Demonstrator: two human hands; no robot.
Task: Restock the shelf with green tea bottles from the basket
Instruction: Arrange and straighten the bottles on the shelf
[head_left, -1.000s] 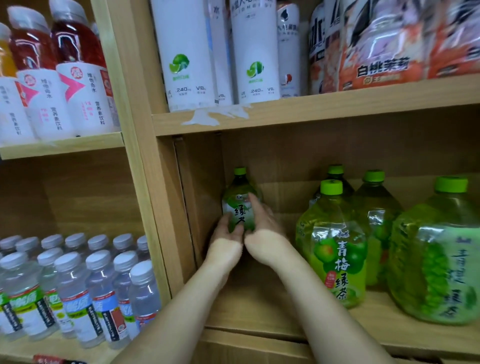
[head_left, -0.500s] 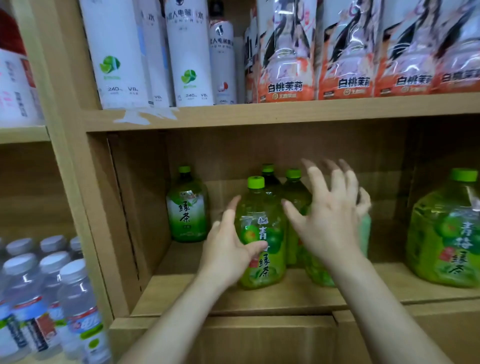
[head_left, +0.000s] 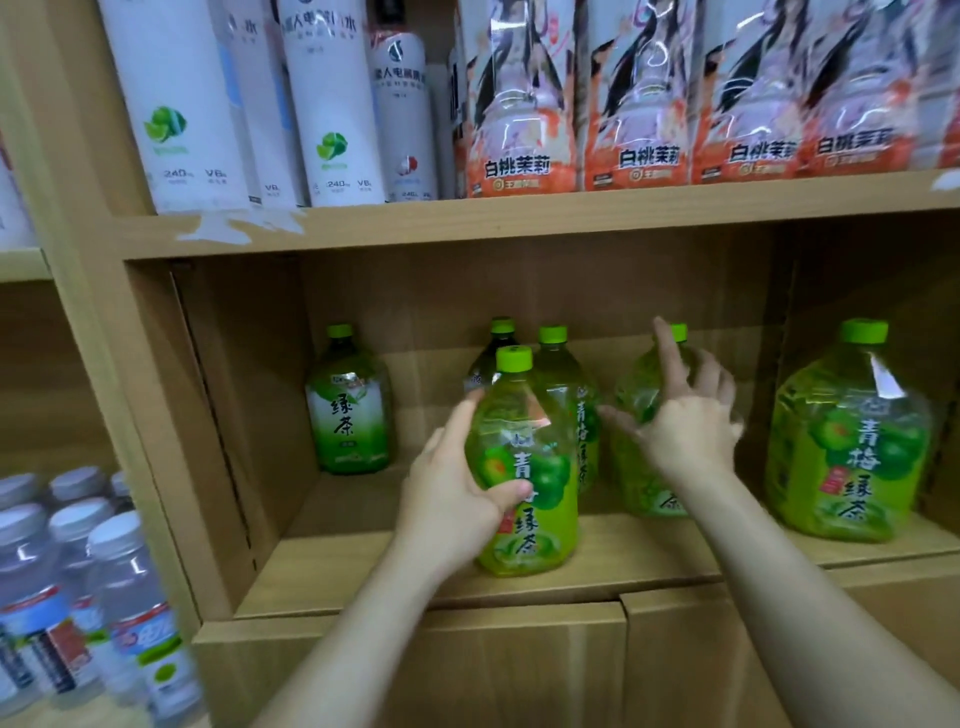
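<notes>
Nearest, the left hand (head_left: 457, 493) grips the front plum-tea bottle (head_left: 524, 467), at six o'clock on the shelf (head_left: 363, 571). At its two o'clock the right hand (head_left: 685, 421) is spread and blurred before another bottle (head_left: 636, 395); whether they touch is unclear. Far back at ten o'clock stands the green tea bottle (head_left: 349, 410), held by both hands a second ago. It looks placed, and the hands now seem to be making room.
</notes>
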